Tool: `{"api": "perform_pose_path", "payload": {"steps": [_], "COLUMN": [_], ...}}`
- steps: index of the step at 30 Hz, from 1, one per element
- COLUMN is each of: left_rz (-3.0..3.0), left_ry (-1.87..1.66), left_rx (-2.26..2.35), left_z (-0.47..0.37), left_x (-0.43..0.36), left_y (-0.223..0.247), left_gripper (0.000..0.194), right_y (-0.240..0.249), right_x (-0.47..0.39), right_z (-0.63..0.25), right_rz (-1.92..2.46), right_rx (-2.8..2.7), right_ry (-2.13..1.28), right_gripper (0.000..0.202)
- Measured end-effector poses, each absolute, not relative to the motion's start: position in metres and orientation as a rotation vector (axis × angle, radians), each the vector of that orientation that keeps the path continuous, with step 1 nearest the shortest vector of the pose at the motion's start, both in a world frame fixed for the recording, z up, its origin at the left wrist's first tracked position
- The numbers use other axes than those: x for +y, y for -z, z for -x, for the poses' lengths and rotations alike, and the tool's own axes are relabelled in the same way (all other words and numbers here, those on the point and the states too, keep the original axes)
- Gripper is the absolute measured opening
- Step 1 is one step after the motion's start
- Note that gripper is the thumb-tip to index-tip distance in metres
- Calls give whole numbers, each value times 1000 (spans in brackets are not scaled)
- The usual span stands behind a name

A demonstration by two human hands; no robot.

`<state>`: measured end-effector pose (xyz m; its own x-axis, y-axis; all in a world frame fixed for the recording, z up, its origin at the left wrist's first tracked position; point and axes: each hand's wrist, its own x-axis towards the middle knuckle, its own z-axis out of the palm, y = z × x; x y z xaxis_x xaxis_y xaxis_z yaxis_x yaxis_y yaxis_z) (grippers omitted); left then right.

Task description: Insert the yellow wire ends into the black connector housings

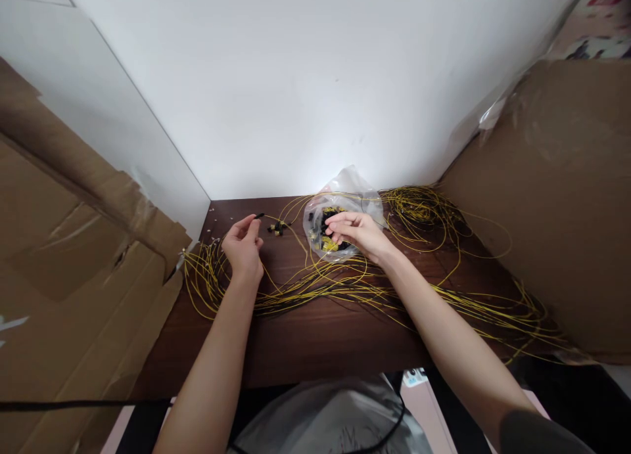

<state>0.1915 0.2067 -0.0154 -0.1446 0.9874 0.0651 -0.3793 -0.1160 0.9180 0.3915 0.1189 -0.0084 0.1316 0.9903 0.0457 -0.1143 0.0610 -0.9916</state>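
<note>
My left hand (243, 247), raised over the left of the dark wooden table, pinches a small black piece (259, 215) between thumb and forefinger. My right hand (355, 232) hovers at the clear plastic bag (352, 184), its fingertips pressed together; what they hold, if anything, is too small to make out. Inside the bag lie many small black parts and some yellow ones (328, 244), partly hidden by the hand. Between the hands is a small cluster of black pieces (277, 228). Long thin yellow wires (315, 296) run across the table below both hands.
A tangled coil of yellow wire (419, 204) lies at the back right of the table (305, 355). Cardboard stands on the left (73, 244), and a large cardboard box (552, 211) on the right. Behind is a white wall (305, 99). A grey plastic bag (335, 414) sits below the front edge.
</note>
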Motion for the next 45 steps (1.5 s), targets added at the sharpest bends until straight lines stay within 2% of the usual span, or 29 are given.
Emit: {"api": "perform_pose_path", "payload": {"steps": [5,13,18,26,33,38,45], "left_rz": [-913,-1174,-1587,-1894,-1773,-1819,-1709], "left_ry": [-1519,-1429,-1393,-1235,-1214,-1216,-1374], "left_rx": [901,854,897,712,787,948,1069], "left_z": [-193,-198,-202,-211,-210,-204,-197], "left_x": [205,199,189,176,181,188,198], "left_y": [13,14,14,17,21,22,25], "left_gripper": [29,23,16,13,25,18,20], "right_y": [13,21,18,18,19,17,14], "right_x": [122,126,125,121,123,125,125], "right_z": [-389,-384,-376,-366,-365,-370,-372], "right_rz": [1232,1322,1282,1288,1321,1265,1236], "right_rx": [-1086,-1305,-1274,-1371,-1259,-1127,-1039], "right_ry": [-1024,-612,-670,-723,-727,-785,-857], "right_gripper": [23,21,24,30,26,26,25]}}
